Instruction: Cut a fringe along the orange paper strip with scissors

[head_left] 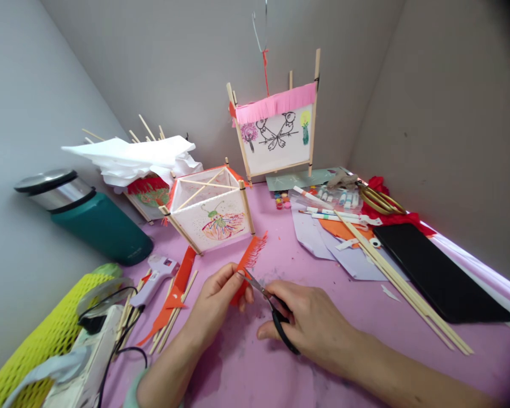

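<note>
My left hand (221,294) pinches a strip of red-orange paper (254,252) whose upper right edge is cut into a fringe. Black-handled scissors (280,323) are in my right hand (312,323), with their blades at the strip close to my left fingertips. Just beyond the strip stands a small stick-framed lantern (223,218) with a colored insect drawing on its front panel. More red-orange paper (182,277) lies left of my left hand, beside thin wooden sticks (176,314).
A teal bottle (102,226), a lilac glue gun (155,277) and a power strip (89,362) sit left. Behind hangs a pink-fringed lantern (276,130). Markers (331,215), long sticks (399,277), a black phone (440,272) and gold-handled scissors (380,198) lie right.
</note>
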A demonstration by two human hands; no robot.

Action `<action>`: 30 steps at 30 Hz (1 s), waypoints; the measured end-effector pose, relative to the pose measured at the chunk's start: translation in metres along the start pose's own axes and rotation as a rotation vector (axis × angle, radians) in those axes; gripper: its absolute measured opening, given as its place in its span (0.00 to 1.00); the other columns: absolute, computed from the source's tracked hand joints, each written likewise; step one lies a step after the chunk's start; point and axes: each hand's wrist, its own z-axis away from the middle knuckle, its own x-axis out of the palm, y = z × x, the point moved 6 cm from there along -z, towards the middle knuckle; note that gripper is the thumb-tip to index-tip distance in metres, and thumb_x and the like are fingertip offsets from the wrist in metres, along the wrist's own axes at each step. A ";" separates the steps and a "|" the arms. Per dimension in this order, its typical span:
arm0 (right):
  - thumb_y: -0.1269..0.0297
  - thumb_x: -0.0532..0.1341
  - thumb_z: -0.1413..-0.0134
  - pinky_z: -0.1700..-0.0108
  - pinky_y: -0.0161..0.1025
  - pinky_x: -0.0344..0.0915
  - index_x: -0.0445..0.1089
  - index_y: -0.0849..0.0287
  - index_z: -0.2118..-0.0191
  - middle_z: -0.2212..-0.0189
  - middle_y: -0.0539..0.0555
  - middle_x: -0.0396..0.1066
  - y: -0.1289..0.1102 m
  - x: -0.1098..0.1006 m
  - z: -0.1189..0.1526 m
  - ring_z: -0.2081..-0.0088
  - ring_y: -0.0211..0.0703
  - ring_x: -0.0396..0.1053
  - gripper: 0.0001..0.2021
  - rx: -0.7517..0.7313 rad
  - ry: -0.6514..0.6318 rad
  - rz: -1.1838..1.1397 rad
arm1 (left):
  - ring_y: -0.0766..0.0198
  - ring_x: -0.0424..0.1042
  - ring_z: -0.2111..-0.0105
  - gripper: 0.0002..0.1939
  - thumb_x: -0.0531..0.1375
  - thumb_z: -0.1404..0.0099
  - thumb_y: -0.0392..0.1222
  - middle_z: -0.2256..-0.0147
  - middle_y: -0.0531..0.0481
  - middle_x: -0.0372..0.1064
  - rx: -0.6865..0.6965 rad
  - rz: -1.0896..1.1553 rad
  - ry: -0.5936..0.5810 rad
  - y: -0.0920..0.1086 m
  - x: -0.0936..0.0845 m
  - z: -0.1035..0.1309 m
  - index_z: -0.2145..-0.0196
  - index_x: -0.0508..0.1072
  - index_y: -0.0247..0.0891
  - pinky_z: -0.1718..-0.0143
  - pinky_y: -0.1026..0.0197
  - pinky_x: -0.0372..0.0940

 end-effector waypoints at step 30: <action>0.48 0.61 0.48 0.72 0.33 0.51 0.64 0.56 0.68 0.73 0.47 0.69 0.005 0.004 0.000 0.73 0.37 0.64 0.15 -0.032 0.020 0.062 | 0.69 0.62 0.80 0.13 0.54 0.36 0.47 0.78 0.53 0.67 -0.022 -0.047 -0.044 -0.002 0.002 0.001 0.73 0.66 0.36 0.76 0.66 0.56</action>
